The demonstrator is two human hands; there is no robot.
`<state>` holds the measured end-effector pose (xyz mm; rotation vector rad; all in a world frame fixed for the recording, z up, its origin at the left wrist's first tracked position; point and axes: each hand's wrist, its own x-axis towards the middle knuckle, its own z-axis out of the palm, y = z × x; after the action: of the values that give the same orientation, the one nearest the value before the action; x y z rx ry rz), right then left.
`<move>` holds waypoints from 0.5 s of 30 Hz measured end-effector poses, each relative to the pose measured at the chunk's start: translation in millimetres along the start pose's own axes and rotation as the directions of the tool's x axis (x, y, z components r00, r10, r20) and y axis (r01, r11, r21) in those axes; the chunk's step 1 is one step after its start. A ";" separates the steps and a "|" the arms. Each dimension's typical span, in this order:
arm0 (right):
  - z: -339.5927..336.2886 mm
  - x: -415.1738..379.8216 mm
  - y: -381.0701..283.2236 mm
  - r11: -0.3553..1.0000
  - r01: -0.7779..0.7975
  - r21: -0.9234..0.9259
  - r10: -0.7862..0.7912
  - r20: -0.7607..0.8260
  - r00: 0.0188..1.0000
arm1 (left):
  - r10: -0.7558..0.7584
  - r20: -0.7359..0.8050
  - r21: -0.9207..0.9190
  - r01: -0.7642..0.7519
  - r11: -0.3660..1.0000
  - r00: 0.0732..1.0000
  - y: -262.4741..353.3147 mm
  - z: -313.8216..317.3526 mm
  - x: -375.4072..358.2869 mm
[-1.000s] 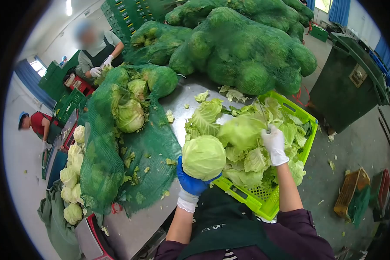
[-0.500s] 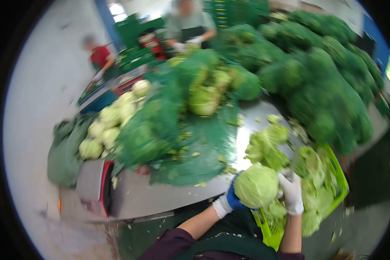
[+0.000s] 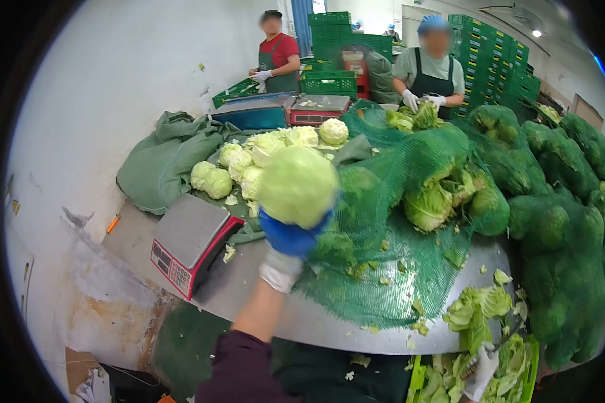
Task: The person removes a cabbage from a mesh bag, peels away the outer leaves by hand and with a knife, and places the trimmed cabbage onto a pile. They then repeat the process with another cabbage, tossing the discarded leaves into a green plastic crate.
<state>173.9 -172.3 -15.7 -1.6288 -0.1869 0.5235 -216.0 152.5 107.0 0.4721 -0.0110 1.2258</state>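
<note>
My left hand [image 3: 290,234], in a blue glove over a white one, grips a pale green cabbage [image 3: 299,185] from below, arm stretched out over the table. Behind that cabbage lies a pile of trimmed cabbages [image 3: 237,163] on green cloth. At the lower right my white-gloved right hand [image 3: 482,376] is closed round a knife [image 3: 472,367], its blade pointing up and right. The right hand is over a lime-green crate [image 3: 532,363] of loose leaves [image 3: 511,356]. More torn leaves [image 3: 477,309] lie on the table's edge just above it.
Left of my arm stands a red-rimmed scale [image 3: 193,232]. A green net bag [image 3: 383,282] with cabbages spreads across the metal table [image 3: 302,329]; several full net bags [image 3: 558,269] are stacked right. Two co-workers [image 3: 279,60] [image 3: 437,70] stand behind, near stacked green crates [image 3: 329,82].
My left hand has carried the cabbage forward and left, away from the crate and toward the trimmed pile. The right hand stays by the crate with the knife. My view has turned left and up.
</note>
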 end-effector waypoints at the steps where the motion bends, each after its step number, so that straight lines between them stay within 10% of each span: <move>1: -7.3 3.9 4.2 0.998 -0.014 -0.060 0.010 -0.068 0.998 | 0.056 0.039 -0.086 -0.052 0.995 0.998 36.8 -6.3 19.7; 9: -53.3 40.1 28.8 0.908 0.073 -0.412 -0.115 -0.080 0.990 | 0.459 -0.442 0.419 -0.275 0.866 0.771 245.4 -125.9 113.5; 15: -24.8 50.9 25.1 0.963 -0.007 -0.268 -0.042 -0.177 0.983 | 0.527 -0.093 0.681 -0.332 0.653 0.844 345.3 -262.5 151.0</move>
<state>225.0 -176.6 -50.5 -1.9276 -0.1404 0.3427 -539.0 469.1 26.8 0.9293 0.6052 1.7754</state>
